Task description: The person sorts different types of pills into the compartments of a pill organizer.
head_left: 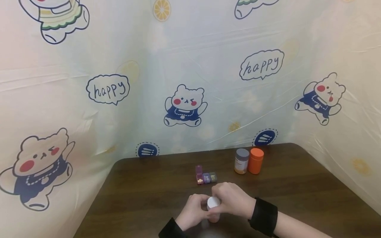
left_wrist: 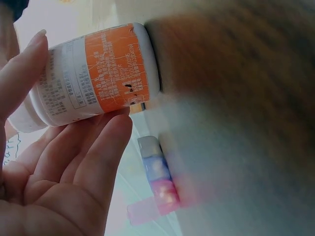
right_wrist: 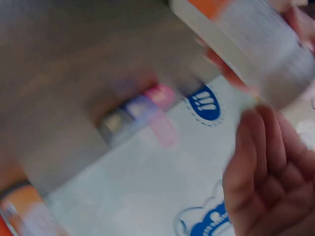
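A white pill bottle (left_wrist: 69,78) with an orange and white printed label stands near the front of the table, between the two hands. My left hand (head_left: 192,210) holds its body, thumb on one side and fingers on the other. At the bottle's white cap (head_left: 213,201), my right hand (head_left: 233,200) grips with thumb and bent fingers; the right wrist view is blurred there. Just beyond the hands lies a small pill box (head_left: 206,178) with pink, blue and grey-green compartments. Its pink lid (left_wrist: 143,210) is raised, and small pale pieces show in the pink compartment.
Toward the back right of the brown table (head_left: 143,191) stand a grey-capped bottle (head_left: 241,162) and an orange bottle (head_left: 255,161), side by side. A printed curtain (head_left: 208,66) hangs behind the table and along both sides.
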### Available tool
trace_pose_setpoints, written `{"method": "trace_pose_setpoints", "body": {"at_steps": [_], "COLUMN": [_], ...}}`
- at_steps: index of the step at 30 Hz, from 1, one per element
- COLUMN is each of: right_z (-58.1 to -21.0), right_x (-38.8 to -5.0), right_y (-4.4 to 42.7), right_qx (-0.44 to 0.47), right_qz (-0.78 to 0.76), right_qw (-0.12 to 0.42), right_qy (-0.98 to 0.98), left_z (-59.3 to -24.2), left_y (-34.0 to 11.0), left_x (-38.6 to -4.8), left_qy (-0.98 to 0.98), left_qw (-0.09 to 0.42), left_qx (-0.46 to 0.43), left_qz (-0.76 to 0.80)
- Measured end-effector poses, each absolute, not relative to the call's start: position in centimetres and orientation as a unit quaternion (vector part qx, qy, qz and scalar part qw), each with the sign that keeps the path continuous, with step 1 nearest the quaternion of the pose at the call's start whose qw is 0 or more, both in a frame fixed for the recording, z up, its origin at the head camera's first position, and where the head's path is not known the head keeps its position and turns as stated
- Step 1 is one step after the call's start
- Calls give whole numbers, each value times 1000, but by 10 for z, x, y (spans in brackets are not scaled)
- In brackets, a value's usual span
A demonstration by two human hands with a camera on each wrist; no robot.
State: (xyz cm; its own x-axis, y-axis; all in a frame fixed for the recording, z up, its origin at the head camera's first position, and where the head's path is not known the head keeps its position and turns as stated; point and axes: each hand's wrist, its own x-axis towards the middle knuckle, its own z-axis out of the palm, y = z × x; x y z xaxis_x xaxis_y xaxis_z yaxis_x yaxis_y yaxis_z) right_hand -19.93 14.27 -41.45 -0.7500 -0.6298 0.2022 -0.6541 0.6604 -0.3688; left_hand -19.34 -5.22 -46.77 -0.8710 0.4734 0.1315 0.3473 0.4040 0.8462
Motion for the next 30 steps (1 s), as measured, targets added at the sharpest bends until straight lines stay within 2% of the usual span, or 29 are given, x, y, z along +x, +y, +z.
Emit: {"method": "trace_pose_setpoints", "body": {"at_steps": [2, 4, 6, 10, 13, 25, 30], "right_z": [-425, -435, -444, -450, -450, -448, -448], "right_x": [-197, -196, -195, -195, -194, -201, -207], "right_y": [143, 144, 145, 149, 153, 177, 181], "right_qx": [328, 310, 305, 324, 350, 389, 369], "right_qz": [225, 265, 324, 444, 473, 524, 513], "right_qw": [67, 66, 36, -76, -108, -160, -126], "right_qy": [-915, -911, -895, -832, -801, -740, -765], "left_z": [-468, -467, -466, -466, -467, -466, -467], "left_y": [-53, -53, -53, -54, -53, -53, -51], "left_x": [-194, -194, -194, -194, -194, -194, -193], "left_qy": [835, 835, 835, 837, 836, 822, 828], "left_qw": [63, 69, 74, 71, 60, 83, 92], "left_qx": [246, 244, 242, 244, 252, 239, 224], "left_qz": [488, 489, 488, 484, 484, 511, 506]}}
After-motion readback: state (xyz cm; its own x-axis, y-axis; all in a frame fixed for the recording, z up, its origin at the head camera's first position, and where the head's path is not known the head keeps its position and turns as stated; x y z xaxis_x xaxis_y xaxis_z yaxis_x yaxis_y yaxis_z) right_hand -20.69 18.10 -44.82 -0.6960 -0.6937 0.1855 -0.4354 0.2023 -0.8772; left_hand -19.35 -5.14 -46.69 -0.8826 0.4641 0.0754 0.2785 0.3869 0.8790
